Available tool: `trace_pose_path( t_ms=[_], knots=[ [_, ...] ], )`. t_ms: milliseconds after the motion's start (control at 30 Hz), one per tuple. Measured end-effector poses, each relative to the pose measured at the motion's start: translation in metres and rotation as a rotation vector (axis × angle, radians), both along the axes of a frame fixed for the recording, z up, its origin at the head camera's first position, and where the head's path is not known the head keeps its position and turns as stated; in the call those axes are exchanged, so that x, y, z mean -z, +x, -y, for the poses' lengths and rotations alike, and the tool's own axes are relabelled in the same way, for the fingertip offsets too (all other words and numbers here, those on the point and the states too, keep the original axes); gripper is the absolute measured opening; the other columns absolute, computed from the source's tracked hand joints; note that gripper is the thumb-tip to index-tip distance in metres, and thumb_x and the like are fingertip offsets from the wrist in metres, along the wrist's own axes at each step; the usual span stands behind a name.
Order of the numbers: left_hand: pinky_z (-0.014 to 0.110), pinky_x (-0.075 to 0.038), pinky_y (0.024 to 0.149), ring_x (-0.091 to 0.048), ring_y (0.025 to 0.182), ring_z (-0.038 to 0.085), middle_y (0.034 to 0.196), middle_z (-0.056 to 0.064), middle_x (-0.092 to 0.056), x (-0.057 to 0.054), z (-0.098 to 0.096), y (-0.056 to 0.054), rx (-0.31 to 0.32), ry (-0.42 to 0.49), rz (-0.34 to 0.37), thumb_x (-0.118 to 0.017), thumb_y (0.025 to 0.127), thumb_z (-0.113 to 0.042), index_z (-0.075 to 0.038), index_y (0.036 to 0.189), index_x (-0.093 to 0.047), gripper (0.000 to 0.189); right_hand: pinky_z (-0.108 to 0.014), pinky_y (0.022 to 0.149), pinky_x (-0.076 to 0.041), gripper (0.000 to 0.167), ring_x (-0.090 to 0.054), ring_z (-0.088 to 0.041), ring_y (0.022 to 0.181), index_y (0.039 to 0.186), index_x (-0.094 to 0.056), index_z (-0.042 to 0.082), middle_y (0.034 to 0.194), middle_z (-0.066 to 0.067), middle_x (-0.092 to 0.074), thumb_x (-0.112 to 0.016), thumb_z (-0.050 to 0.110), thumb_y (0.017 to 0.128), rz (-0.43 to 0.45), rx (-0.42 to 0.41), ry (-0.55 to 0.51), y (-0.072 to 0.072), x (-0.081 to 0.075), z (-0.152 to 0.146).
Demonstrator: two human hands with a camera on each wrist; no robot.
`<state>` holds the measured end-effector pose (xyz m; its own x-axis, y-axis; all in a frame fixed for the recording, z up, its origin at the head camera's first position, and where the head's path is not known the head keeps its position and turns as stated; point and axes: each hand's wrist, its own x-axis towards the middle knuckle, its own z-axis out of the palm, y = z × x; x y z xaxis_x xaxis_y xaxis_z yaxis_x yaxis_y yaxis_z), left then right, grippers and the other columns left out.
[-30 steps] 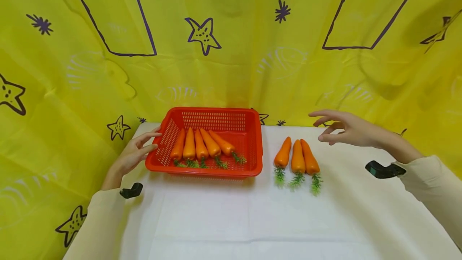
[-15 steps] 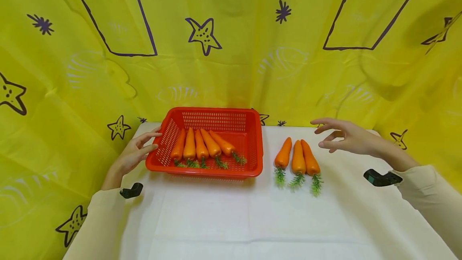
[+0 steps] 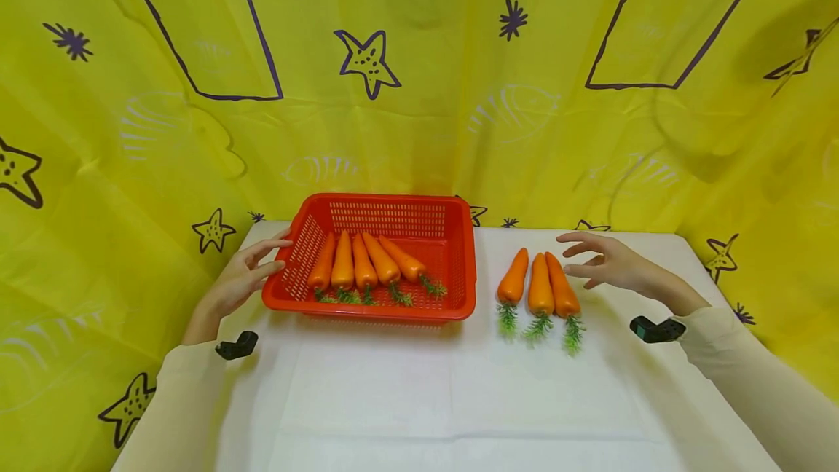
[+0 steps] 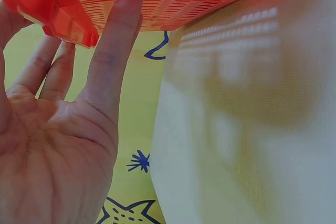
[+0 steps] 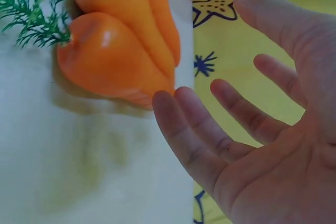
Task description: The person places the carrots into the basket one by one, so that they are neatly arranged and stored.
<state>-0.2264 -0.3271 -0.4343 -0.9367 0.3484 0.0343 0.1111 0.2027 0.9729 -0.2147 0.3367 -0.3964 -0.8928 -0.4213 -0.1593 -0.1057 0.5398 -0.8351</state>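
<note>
In the head view, a red plastic basket (image 3: 367, 307) stands on the white table, with several orange carrots (image 3: 364, 262) lying side by side in it. My left hand (image 3: 237, 277) is at the basket's left side, its extended fingers and thumb touching the rim and outer wall. The left wrist view shows the thumb (image 4: 113, 51) laid against the slotted wall. Three more carrots (image 3: 541, 286) with green leafy tops lie right of the basket. My right hand (image 3: 609, 262) hovers just right of them, holding nothing, fingers spread and slightly bent towards the narrow tip of the nearest carrot (image 5: 110, 59).
A yellow curtain (image 3: 419, 130) with dark star and frame drawings hangs behind the table and along both sides. White cloth (image 3: 393, 392) covers the tabletop. A dark device (image 3: 237, 346) is worn on the left wrist, another (image 3: 658, 329) on the right.
My right hand has come down and leftwards, closer to the three loose carrots. The left hand has stayed at the basket, and the basket and carrots have not moved.
</note>
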Motion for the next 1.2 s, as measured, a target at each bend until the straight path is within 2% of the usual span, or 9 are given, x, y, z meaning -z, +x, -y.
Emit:
trace_pose_path(
  t_ms=[200,333,600,900,1200],
  knots=[
    [0.023,-0.052,0.093,-0.001,0.156,0.039,0.172,0.007,-0.017,0.0,0.0,0.001,-0.001,0.009,-0.003,-0.059,0.105,-0.01,0.004,0.146,-0.046,0.045,-0.048,0.082,-0.06,0.07,-0.066,-0.04,0.109,0.157,-0.033,0.002,0.146,-0.04,-0.04,-0.069,0.019,0.1,0.092,0.013,-0.03,-0.005,0.022,-0.004],
    [0.022,-0.052,0.093,-0.001,0.156,0.039,0.172,0.007,-0.016,-0.001,-0.001,0.0,-0.001,0.016,-0.002,-0.059,0.105,-0.01,0.004,0.146,-0.047,0.045,-0.051,0.083,-0.06,0.072,-0.069,-0.036,0.102,0.158,-0.03,0.002,0.145,-0.041,-0.038,-0.07,0.017,0.099,0.171,0.008,-0.05,-0.007,0.034,-0.006],
    [0.021,-0.051,0.093,0.0,0.156,0.04,0.172,0.006,-0.016,-0.001,0.0,0.0,-0.003,0.007,-0.001,-0.059,0.105,-0.01,0.004,0.146,-0.047,0.045,-0.048,0.08,-0.061,0.075,-0.069,-0.031,0.092,0.158,-0.03,0.003,0.142,-0.041,-0.039,-0.072,0.018,0.097,0.249,0.003,-0.044,-0.006,0.042,-0.002],
    [0.02,-0.05,0.093,0.003,0.156,0.038,0.172,0.004,-0.017,0.0,0.001,0.0,-0.003,0.006,0.002,-0.058,0.105,-0.01,0.004,0.146,-0.047,0.045,-0.044,0.081,-0.06,0.075,-0.068,-0.029,0.097,0.157,-0.031,-0.001,0.14,-0.04,-0.042,-0.072,0.017,0.097,0.228,-0.004,-0.02,-0.006,0.04,0.004],
    [0.02,-0.049,0.094,0.001,0.157,0.037,0.172,0.004,-0.017,-0.001,0.0,0.0,-0.002,0.004,0.002,-0.058,0.105,-0.009,0.003,0.146,-0.047,0.044,-0.037,0.081,-0.056,0.075,-0.063,-0.03,0.102,0.155,-0.036,-0.001,0.135,-0.037,-0.049,-0.075,0.015,0.093,0.17,-0.023,0.073,-0.011,0.04,0.004]
  ],
)
